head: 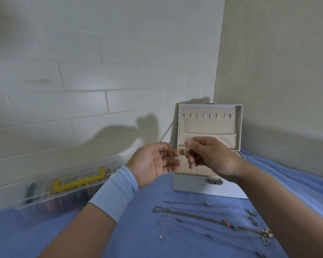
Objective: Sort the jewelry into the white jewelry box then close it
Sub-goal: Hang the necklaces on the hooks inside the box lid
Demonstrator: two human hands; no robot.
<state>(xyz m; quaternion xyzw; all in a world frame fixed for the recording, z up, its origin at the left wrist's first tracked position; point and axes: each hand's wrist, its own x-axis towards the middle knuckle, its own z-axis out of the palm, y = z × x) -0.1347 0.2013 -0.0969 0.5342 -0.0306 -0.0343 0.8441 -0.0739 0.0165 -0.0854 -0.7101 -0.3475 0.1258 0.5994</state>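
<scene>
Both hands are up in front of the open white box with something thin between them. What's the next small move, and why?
Probably lift the thin chain toward the hooks inside the raised lid and hang it there. The left hand and right hand seem to pinch something fine just above the white jewelry box; it is too blurred to be sure. Several necklaces wait on the blue cloth.

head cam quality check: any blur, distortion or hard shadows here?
Head view: motion blur smears the fingers of the left hand and right hand, so whatever they pinch is unreadable; wide-angle distortion bows the wall tiles; lighting throws hard hand shadows on the wall beside the open white jewelry box; the clear organizer case at left is soft; no glare visible.
</scene>
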